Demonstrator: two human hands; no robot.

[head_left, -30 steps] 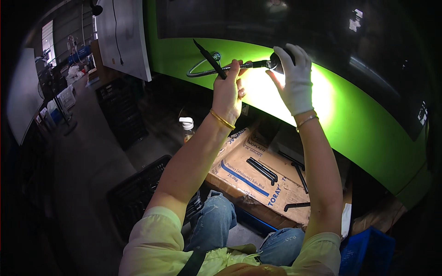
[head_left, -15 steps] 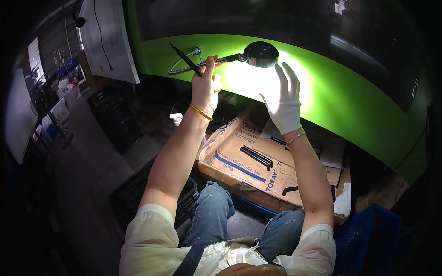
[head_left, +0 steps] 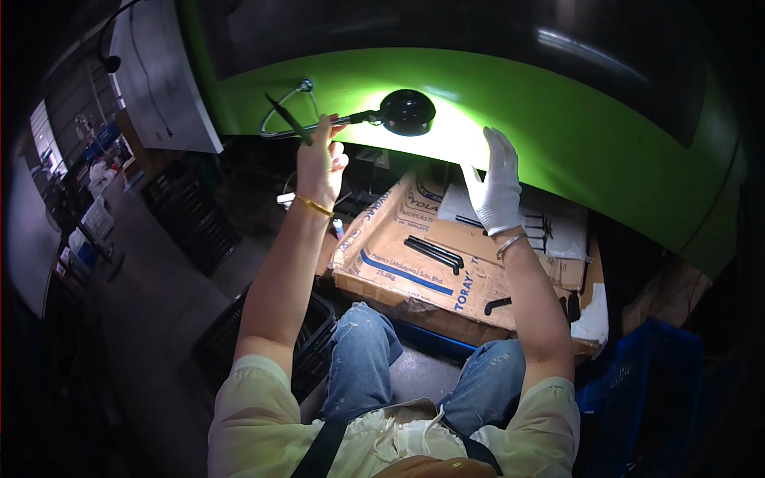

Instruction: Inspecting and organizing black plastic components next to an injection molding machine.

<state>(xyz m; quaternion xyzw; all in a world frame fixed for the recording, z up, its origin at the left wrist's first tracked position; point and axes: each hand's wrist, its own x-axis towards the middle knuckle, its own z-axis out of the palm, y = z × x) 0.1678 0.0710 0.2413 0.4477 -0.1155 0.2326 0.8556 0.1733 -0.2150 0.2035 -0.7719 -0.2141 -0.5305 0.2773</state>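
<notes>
My bare left hand (head_left: 320, 171), a gold bangle at its wrist, is raised before the green panel. It is closed around a slender black pointed stick (head_left: 288, 119) that slants up to the left. Its fingertips are at the metal gooseneck of a black lamp (head_left: 407, 112); whether they grip the neck I cannot tell. My right hand (head_left: 496, 179), in a white glove, is held up to the right of the lit lamp. Its fingers are stretched, its thumb stands apart, and nothing is in it. Below, several black L-shaped rods (head_left: 434, 253) lie on a cardboard box (head_left: 402, 271).
The green machine panel (head_left: 598, 147) spans the far side. More black pieces lie on a white sheet (head_left: 567, 241) at the box's right. Black crates (head_left: 191, 219) stand at the left, a blue crate (head_left: 649, 390) at the lower right. My knees are close below the box.
The view has shifted, and the lamp's head sits slightly lower against the panel. My left hand still has the black stick. My right hand remains raised, its fingers now closer together.
</notes>
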